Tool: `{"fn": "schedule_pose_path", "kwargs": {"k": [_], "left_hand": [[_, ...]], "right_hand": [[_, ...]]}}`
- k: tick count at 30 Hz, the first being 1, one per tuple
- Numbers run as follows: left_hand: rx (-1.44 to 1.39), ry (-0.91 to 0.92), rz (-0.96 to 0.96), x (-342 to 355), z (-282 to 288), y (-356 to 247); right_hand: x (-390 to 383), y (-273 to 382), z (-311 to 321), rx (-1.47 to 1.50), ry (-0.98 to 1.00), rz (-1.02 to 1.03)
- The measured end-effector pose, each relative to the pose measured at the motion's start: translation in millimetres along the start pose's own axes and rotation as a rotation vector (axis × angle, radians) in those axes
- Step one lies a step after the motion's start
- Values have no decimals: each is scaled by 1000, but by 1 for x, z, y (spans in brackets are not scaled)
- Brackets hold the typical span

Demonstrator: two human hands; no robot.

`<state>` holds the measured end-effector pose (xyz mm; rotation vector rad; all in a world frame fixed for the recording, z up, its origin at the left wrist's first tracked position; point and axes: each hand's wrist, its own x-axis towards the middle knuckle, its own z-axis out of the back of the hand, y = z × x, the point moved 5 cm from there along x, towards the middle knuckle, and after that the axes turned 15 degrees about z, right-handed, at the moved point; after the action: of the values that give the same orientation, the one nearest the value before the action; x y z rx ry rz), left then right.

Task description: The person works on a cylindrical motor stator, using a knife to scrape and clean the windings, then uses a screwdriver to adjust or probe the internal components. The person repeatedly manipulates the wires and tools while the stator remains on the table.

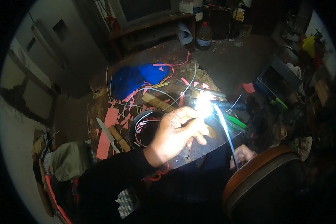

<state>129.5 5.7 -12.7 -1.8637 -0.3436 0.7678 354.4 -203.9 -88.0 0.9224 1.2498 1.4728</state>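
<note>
My left hand [177,130] is raised over the near part of the worktable, thumb and fingers pinched together. A harsh white glare [204,104] at its fingertips hides what they hold. From the glare a thin pale strip [226,131] runs down to my right hand [244,155], whose fingers are curled around its lower end. Part of my right hand is covered by a round, orange-brown rimmed object [261,162] at the lower right. Left of my left hand sits a dark round container [132,130] with coiled wires inside. A green-handled tool [235,121] lies beyond the strip.
The worn table [97,93] carries a blue cloth [138,76], pink scraps [111,116], a knife [107,134] and loose pale wires. A large bottle with a red cap [204,36] stands on the floor behind. Cluttered tools and a dark chair-like frame [278,74] are at right.
</note>
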Motion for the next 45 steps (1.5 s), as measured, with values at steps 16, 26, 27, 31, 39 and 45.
{"fn": "schedule_pose_path", "kwargs": {"k": [16,26,27,31,39,45], "left_hand": [[56,93,-61,24,-7,-9],[155,14,-333,-30,51,-68],[183,-29,-373,-35,56,-72],[186,-112,-378,-47,70,-79],[148,-26,-518,-49,65,-67],[78,-102,-497,-53,101,-42]], "right_hand": [[21,-1,-42,-339,-518,-10],[95,-50,11,-1098,-9,-197],[102,-32,13,-1060,-68,-114],[117,64,5,-485,-375,182],[181,165,-60,38,-362,481],[214,147,-80,102,-280,425]]}}
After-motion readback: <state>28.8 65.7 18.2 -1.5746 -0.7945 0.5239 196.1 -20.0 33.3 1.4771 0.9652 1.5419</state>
